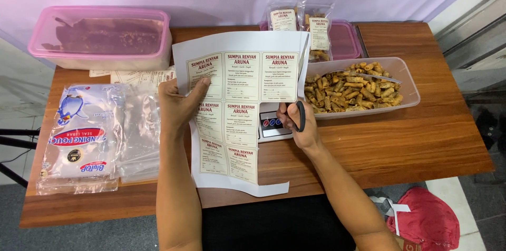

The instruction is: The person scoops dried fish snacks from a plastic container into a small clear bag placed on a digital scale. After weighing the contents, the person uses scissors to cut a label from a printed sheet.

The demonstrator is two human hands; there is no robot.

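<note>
Paper label sheet (240,108) hangs lengthwise over the desk (400,140), left hand (179,104) pinching its nine o'clock edge; right hand (298,124), at three o'clock, is closed around black-handled scissors (300,116).

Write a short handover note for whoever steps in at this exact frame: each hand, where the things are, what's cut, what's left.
Left hand: holds the label sheet by its left edge, lifted above the wooden table.
Right hand: grips black-handled scissors at the sheet's right edge, above a small digital scale.
Done: part of the sheet's lower right is already cut away; a few cut labels lie at the back left.
Left: about eight labels remain on the sheet.
Nearby: tub of fried snack rolls, two filled pouches, stack of empty pouches.
</note>
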